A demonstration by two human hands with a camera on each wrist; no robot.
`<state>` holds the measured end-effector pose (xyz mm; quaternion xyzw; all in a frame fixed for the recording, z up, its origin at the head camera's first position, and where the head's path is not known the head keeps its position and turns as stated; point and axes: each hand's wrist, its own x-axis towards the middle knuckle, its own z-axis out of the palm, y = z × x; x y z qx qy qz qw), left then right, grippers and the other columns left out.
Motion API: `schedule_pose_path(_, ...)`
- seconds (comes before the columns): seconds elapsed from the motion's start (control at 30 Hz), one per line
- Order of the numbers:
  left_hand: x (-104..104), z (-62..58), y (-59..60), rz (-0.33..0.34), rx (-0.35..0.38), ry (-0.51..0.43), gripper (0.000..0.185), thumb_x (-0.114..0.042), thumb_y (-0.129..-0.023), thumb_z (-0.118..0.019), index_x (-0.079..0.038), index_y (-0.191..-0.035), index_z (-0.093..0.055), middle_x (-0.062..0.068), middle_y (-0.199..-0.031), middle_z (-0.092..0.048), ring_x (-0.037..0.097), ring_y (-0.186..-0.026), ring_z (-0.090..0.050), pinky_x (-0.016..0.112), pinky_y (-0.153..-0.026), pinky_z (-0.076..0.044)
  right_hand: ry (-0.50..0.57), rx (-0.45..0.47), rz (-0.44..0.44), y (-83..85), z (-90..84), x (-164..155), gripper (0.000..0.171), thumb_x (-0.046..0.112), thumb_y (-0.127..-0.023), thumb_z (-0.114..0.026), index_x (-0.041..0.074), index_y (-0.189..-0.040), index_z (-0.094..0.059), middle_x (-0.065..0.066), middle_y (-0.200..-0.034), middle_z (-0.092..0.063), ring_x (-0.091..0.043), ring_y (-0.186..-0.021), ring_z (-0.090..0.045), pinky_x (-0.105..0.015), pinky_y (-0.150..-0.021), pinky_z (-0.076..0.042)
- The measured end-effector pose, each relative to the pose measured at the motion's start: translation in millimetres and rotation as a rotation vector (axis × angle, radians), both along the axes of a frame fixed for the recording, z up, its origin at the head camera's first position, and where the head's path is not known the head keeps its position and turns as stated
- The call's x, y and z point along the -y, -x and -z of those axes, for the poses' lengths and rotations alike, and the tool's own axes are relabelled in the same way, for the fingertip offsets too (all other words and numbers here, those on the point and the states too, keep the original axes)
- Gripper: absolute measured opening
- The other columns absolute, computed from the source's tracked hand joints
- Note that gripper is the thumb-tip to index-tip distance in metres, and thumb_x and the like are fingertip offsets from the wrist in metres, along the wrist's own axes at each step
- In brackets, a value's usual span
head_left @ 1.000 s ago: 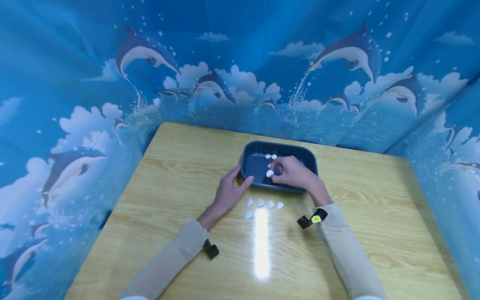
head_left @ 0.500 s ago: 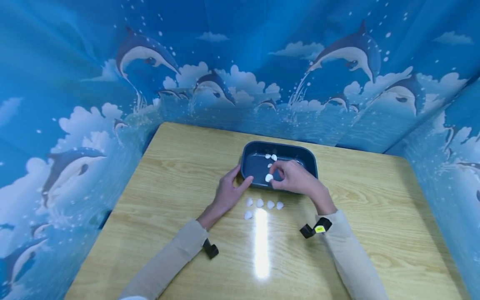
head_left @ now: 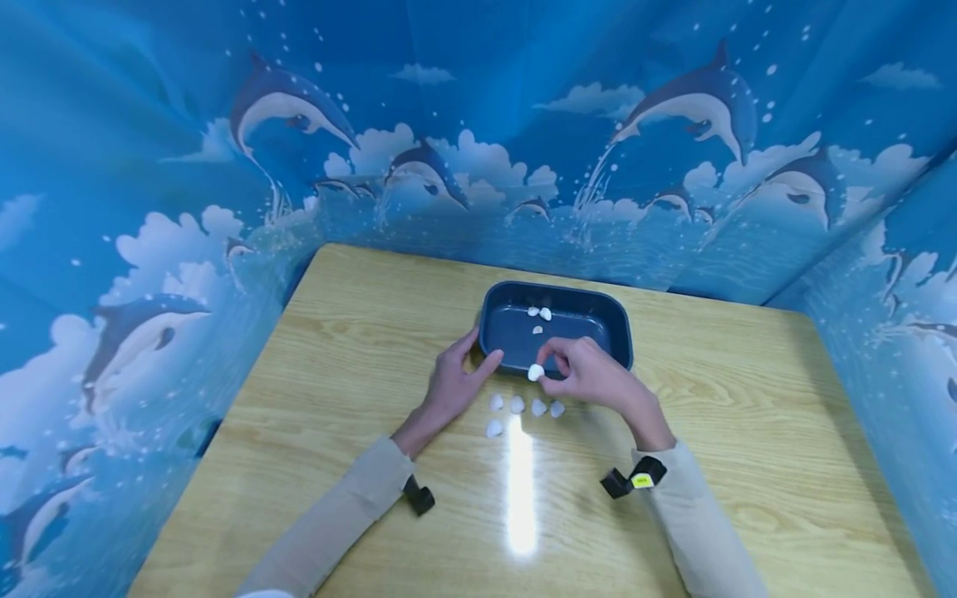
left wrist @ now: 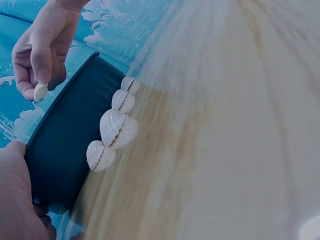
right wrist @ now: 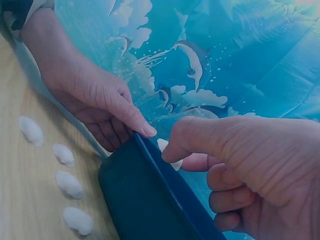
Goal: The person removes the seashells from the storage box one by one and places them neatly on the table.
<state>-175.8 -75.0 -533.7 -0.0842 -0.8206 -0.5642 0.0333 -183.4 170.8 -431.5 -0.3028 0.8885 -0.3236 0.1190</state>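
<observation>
"Navy-blue tray (head_left: 512,339), near the tabletop (head_left: 748,432)'s far edge. Why's the L hand (head_left: 452,378) on it?"

"Thumb over the rim, fingers round the outside, at the near-left corner. Prob a brace, so it won't slide while the R hand (head_left: 594,370) works."

"And the R hand's doing what?"

"Pinching one white shell (head_left: 536,372) btwn thumb & index, up at the near wall (left wrist: 75,130). Fingertips only, prob b/c it's so small. Can't tell if it touches the rim."

"Other shells?"

"Three loose shells (head_left: 546,314) inside, toward the far left. Outside, a row of four (head_left: 539,408) just off the near wall, + a fifth shell (head_left: 494,428) below the row's L end. Spaced apart, looks deliberate, prob so each can be got at singly."

"Anything in the way?"

"Mainly that near wall, standing btwn the inside ones & the row. L hand takes up one corner. Strong glare (head_left: 522,498) on the wood below the row. Dolphin curtain (head_left: 478,75) hangs right behind, so prob not much room back there."
</observation>
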Motion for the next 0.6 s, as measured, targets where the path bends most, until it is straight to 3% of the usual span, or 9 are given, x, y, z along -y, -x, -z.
schedule_pose_path(0.37, 1.2, -0.9, -0.5, 0.006, -0.012, 0.004, 0.076, -0.053, -0.101, -0.064, -0.007, -0.158, -0.041, 0.009, -0.162, -0.041, 0.020, -0.151, -0.037, 0.039, -0.124, -0.033, 0.029, 0.027, -0.009, -18.4, 10.7, -0.3, 0.015, 0.012, -0.090, -0.077, 0.008, -0.104, -0.071, 0.010, -0.061, -0.041, -0.004, -0.051, -0.036, -0.021, -0.050, -0.031)
schedule_pose_path(0.6, 0.6, -0.3, -0.4, 0.003, -0.020, 0.006, 0.072, -0.046, -0.102, -0.066, -0.008, -0.158, -0.042, 0.010, -0.162, -0.042, 0.021, -0.152, -0.038, 0.041, -0.124, -0.034, 0.026, 0.012, -0.015, -31.0, 14.8, 5.1, 0.016, 0.012, -0.088, -0.078, 0.012, -0.102, -0.071, 0.010, -0.062, -0.042, -0.002, -0.052, -0.037, -0.020, -0.050, -0.032)
